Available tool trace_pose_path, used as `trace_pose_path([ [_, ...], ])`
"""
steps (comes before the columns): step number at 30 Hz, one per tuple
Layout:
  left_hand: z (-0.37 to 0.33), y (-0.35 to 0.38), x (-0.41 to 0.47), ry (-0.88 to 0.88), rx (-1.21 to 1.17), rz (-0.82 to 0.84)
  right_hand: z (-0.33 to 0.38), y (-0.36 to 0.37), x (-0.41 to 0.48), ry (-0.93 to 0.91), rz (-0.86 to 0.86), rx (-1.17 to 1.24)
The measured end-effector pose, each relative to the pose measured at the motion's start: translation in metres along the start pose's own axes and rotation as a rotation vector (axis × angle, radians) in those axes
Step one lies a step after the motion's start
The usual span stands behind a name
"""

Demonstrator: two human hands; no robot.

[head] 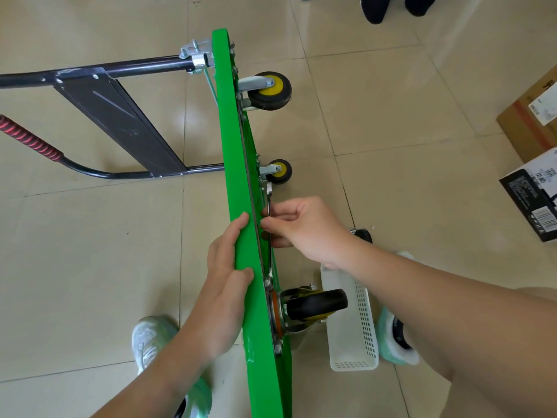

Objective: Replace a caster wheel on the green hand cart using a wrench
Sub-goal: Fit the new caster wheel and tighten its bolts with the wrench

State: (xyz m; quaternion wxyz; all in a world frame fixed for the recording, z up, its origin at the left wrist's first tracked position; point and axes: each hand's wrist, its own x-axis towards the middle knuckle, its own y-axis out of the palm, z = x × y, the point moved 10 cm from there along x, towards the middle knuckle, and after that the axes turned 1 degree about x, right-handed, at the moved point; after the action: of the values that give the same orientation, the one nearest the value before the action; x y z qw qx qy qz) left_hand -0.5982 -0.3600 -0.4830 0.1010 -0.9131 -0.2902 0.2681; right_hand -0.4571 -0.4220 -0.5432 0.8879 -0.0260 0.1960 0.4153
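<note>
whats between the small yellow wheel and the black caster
In the head view, the wrench, held by the right hand, lies there along the underside of the green cart.

Bare forearms [422, 285] run from the left hand [224, 285] and right hand [304, 227] to the frame edge. Pale mint-green and white mesh left sneaker [150, 339] at seven o'clock, white-laced; its matching right sneaker [388, 352] at four o'clock shows a dark lining inside the opening.

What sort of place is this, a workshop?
Probably an office or storeroom, not a workshop: glossy tiled floor, shipping boxes at the edge, and the cart tipped on its side on that floor.
</note>
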Motion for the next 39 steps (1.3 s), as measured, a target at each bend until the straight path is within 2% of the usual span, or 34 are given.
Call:
trace_pose_path([
  [6, -0.017, 0.001, 0.002, -0.043, 0.006, 0.003, -0.035, -0.001, 0.016, 0.199, 0.000, -0.050],
  [16, -0.027, 0.001, 0.003, -0.060, 0.045, -0.008, -0.069, -0.003, 0.021, 0.447, -0.002, 0.015],
  [19, -0.028, 0.001, 0.002, -0.055, 0.036, -0.003, -0.050, -0.015, 0.030, 0.353, -0.067, 0.000],
  [23, -0.028, 0.000, 0.001, -0.043, 0.039, -0.005, -0.004, -0.032, 0.032, 0.097, -0.166, -0.042],
  [29, -0.023, 0.002, -0.001, -0.001, 0.034, -0.006, 0.025, -0.001, -0.003, -0.092, 0.014, -0.112],
  [39, 0.005, 0.005, 0.003, 0.008, 0.051, -0.001, 0.025, 0.010, -0.040, -0.192, 0.055, -0.054],
])
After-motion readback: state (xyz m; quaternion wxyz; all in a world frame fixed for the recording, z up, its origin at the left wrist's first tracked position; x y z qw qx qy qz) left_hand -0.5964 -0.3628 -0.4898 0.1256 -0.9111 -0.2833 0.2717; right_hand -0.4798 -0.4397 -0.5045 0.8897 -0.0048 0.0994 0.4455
